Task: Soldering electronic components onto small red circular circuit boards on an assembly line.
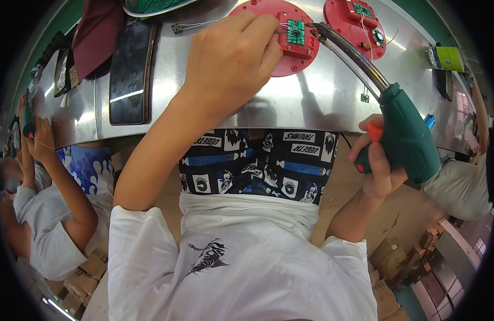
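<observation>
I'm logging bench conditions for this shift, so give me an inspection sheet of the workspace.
Surface: shiny metal bench
Work items: left red housing and right red housing, both carrying green circuit boards
Clutter: smartphone, left; yellow-green package, right
Grips: left grip over left red housing, fingertips hidden; right grip holding soldering gun, angled toward that housing
Cables: thin pale wires by left grip
Surroundings: co-worker, left; cardboard boxes, lower right
</observation>
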`<control>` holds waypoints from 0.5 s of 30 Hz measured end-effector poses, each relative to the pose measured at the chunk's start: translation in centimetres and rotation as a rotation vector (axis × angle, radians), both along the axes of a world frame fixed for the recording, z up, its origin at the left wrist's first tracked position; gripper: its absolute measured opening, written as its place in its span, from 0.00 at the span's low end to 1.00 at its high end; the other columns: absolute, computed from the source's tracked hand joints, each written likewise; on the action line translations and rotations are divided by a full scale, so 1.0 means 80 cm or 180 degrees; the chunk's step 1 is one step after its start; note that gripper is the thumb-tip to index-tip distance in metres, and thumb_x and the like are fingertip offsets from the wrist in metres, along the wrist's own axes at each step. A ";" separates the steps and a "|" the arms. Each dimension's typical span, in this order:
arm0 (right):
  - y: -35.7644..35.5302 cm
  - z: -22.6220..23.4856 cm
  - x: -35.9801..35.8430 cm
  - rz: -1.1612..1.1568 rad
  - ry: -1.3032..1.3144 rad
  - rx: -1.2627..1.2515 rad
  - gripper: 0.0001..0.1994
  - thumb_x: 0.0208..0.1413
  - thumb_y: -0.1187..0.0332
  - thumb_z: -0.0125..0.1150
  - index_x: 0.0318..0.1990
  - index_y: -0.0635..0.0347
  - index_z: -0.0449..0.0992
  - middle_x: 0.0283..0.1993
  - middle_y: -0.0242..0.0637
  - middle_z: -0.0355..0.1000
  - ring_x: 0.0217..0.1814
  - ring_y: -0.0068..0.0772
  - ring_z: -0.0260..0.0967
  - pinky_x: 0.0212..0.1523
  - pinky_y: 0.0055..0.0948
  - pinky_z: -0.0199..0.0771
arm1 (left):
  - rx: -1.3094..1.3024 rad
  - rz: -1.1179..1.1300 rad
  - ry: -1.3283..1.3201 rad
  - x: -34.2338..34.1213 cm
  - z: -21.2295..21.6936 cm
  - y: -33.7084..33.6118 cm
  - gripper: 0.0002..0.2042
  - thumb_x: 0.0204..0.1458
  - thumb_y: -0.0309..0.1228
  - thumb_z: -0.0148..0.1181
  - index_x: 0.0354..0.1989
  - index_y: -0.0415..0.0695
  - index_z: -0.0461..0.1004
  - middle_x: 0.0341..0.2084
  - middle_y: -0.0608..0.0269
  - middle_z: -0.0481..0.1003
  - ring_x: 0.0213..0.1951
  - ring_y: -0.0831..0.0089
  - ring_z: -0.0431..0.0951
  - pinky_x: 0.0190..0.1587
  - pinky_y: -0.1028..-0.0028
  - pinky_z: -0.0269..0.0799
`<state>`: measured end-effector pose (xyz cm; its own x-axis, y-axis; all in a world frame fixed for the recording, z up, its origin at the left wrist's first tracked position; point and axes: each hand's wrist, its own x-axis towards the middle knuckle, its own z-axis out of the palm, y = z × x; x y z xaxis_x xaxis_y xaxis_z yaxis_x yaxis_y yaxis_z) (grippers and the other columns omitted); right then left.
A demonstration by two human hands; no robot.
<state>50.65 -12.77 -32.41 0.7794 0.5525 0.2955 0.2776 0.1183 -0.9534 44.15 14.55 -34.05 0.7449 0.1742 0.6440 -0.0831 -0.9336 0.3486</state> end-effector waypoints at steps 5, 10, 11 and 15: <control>0.001 0.001 -0.004 0.0197 -0.0032 -0.0122 0.27 0.55 0.74 0.58 0.62 0.76 0.63 0.47 0.56 0.72 0.23 0.34 0.70 0.20 0.26 0.69 | 0.0020 -0.0038 -0.0098 -0.002 0.001 0.001 0.05 0.50 0.24 0.63 0.34 0.40 0.79 0.23 0.59 0.75 0.24 0.65 0.76 0.27 0.70 0.71; 0.005 -0.001 -0.005 0.0174 -0.0024 -0.0154 0.26 0.54 0.76 0.57 0.61 0.76 0.63 0.47 0.55 0.72 0.24 0.34 0.70 0.20 0.26 0.69 | 0.0036 -0.0020 -0.0140 -0.002 0.001 0.001 0.05 0.48 0.24 0.64 0.34 0.40 0.80 0.23 0.59 0.75 0.23 0.65 0.76 0.27 0.69 0.71; 0.005 0.000 -0.006 0.0162 -0.0007 -0.0199 0.26 0.54 0.76 0.57 0.61 0.76 0.64 0.47 0.55 0.72 0.24 0.34 0.70 0.20 0.26 0.69 | 0.0022 -0.0029 -0.0136 -0.002 0.013 -0.002 0.05 0.48 0.24 0.64 0.34 0.40 0.80 0.23 0.59 0.75 0.23 0.65 0.76 0.27 0.69 0.71; 0.007 0.001 -0.011 0.0090 0.0137 -0.0192 0.26 0.54 0.76 0.57 0.61 0.75 0.64 0.45 0.55 0.72 0.22 0.33 0.69 0.20 0.26 0.69 | 0.0116 -0.0612 -0.1094 0.024 0.001 0.011 0.03 0.48 0.21 0.61 0.31 0.38 0.76 0.23 0.56 0.71 0.25 0.61 0.74 0.27 0.65 0.69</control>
